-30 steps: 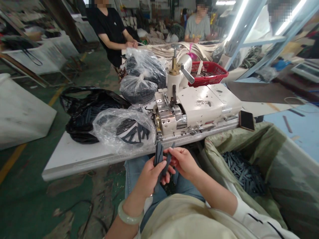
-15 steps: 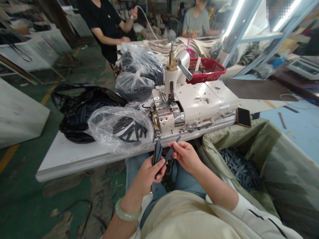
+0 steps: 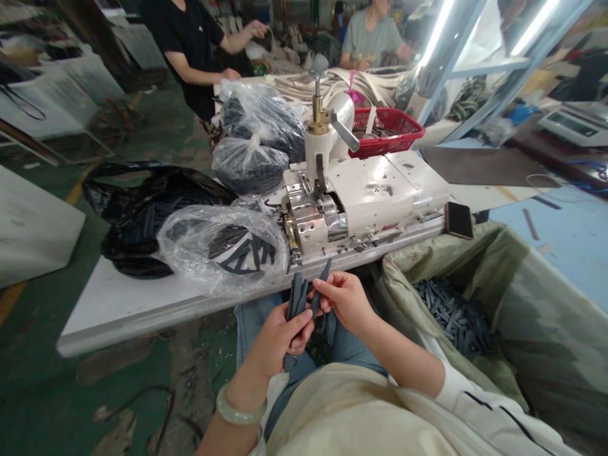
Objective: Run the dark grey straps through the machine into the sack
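By the table (image 3: 118, 299), dark strips (image 3: 296, 296) lie between fingers (image 3: 297, 323).

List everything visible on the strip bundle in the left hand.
The strip bundle is several narrow, flat, matt, dark blue-grey strips, perhaps leather or similar; overlap hides the exact count. They stand roughly upright in view, tops uneven and slightly fanned. The left hand clasps them, thumb and fingers covering the middle; what looks like a lower end shows beneath. It is held near the table.

No text is legible; lettering (image 3: 367, 56) on the grey shirt (image 3: 363, 38) is blurred.
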The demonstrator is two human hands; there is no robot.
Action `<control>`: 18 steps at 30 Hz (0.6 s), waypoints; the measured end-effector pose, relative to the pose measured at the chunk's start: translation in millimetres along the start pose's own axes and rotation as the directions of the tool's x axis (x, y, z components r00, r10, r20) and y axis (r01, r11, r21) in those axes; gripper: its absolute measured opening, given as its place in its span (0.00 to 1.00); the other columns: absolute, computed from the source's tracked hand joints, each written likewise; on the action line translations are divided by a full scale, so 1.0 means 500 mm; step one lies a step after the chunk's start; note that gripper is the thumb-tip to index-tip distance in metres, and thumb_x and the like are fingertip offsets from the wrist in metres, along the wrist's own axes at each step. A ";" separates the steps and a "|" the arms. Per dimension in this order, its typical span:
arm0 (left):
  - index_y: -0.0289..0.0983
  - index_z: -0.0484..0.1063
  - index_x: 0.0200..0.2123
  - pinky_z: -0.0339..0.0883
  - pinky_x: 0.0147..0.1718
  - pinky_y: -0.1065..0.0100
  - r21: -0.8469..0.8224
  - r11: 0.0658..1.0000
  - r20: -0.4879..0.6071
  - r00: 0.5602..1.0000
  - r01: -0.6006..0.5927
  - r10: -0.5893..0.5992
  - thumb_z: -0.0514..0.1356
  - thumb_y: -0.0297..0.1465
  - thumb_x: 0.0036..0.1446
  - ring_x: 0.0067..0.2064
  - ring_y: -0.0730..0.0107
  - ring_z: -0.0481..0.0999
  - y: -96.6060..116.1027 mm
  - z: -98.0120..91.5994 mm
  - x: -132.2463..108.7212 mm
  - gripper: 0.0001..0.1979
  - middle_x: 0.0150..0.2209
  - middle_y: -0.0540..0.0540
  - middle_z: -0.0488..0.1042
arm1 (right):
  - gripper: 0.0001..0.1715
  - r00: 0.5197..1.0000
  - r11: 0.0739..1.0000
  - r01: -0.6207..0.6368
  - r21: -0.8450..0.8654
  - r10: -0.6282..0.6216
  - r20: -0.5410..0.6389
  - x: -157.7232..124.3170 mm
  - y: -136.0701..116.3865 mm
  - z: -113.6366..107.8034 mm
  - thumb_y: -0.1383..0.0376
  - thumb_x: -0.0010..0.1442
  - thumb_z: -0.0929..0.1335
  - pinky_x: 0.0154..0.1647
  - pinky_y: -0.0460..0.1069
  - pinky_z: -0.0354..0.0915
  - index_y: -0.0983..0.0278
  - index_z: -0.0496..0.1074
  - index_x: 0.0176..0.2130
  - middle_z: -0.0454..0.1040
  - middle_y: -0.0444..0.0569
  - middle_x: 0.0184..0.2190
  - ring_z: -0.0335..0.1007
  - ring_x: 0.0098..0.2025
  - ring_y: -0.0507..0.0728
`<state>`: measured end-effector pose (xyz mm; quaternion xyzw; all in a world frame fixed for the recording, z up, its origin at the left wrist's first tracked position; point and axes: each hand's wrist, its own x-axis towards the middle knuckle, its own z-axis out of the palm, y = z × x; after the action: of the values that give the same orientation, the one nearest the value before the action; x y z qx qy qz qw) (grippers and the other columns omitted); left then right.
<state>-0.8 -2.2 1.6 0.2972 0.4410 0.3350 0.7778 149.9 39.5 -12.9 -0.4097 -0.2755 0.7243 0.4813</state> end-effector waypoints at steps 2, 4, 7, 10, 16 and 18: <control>0.35 0.65 0.35 0.42 0.13 0.80 0.001 1.000 -0.018 1.000 -0.008 0.008 0.65 0.36 0.52 0.15 0.86 0.49 0.002 0.001 -0.001 0.14 0.18 0.56 0.63 | 0.24 1.000 1.000 -0.006 0.025 0.006 0.002 0.000 -0.002 -0.001 0.56 0.46 0.77 0.16 0.43 0.66 0.65 0.63 0.20 0.78 0.50 0.22 0.62 0.13 0.46; 0.35 0.65 0.34 0.41 0.13 0.80 -0.006 1.000 -0.025 1.000 -0.009 0.009 0.64 0.35 0.52 0.15 0.86 0.49 0.004 0.002 -0.002 0.13 0.18 0.55 0.64 | 0.23 1.000 0.999 -0.005 0.045 0.005 0.010 0.001 -0.003 -0.003 0.57 0.46 0.77 0.15 0.43 0.64 0.66 0.63 0.20 0.78 0.50 0.24 0.61 0.13 0.45; 0.34 0.66 0.33 0.41 0.13 0.80 -0.032 1.000 -0.025 1.000 0.001 -0.001 0.64 0.35 0.52 0.15 0.86 0.49 0.005 0.001 -0.002 0.12 0.17 0.56 0.62 | 0.17 0.996 0.997 -0.010 0.074 0.004 0.086 -0.002 -0.002 -0.008 0.57 0.49 0.76 0.17 0.43 0.64 0.67 0.70 0.26 0.79 0.50 0.29 0.60 0.15 0.44; 0.33 0.67 0.32 0.40 0.14 0.80 -0.083 0.996 0.013 0.999 0.032 -0.031 0.64 0.36 0.51 0.16 0.86 0.47 0.002 0.000 0.001 0.13 0.17 0.57 0.58 | 0.19 0.974 0.994 -0.028 0.108 0.003 0.226 -0.007 0.003 -0.012 0.56 0.50 0.75 0.21 0.44 0.65 0.65 0.75 0.39 0.78 0.47 0.32 0.62 0.17 0.45; 0.34 0.68 0.37 0.39 0.15 0.79 -0.083 0.996 0.014 0.999 0.045 -0.044 0.64 0.37 0.52 0.17 0.85 0.46 -0.009 0.010 0.014 0.14 0.18 0.59 0.55 | 0.19 0.978 0.995 0.072 0.071 -0.084 0.189 0.032 -0.005 -0.008 0.52 0.53 0.73 0.18 0.42 0.57 0.65 0.71 0.27 0.65 0.40 0.18 0.58 0.18 0.46; 0.34 0.68 0.40 0.37 0.15 0.78 -0.051 0.999 -0.047 0.999 0.015 -0.018 0.64 0.38 0.53 0.17 0.84 0.44 -0.008 0.011 0.016 0.16 0.19 0.60 0.51 | 0.19 0.980 0.986 0.168 0.009 -0.168 0.110 0.071 -0.029 -0.007 0.52 0.54 0.73 0.20 0.42 0.57 0.65 0.70 0.26 0.65 0.40 0.18 0.58 0.20 0.46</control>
<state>8.4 0.8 -3.0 0.2657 0.4533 0.3466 0.7771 152.5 78.0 -15.0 -0.3444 -0.3351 0.7027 0.5247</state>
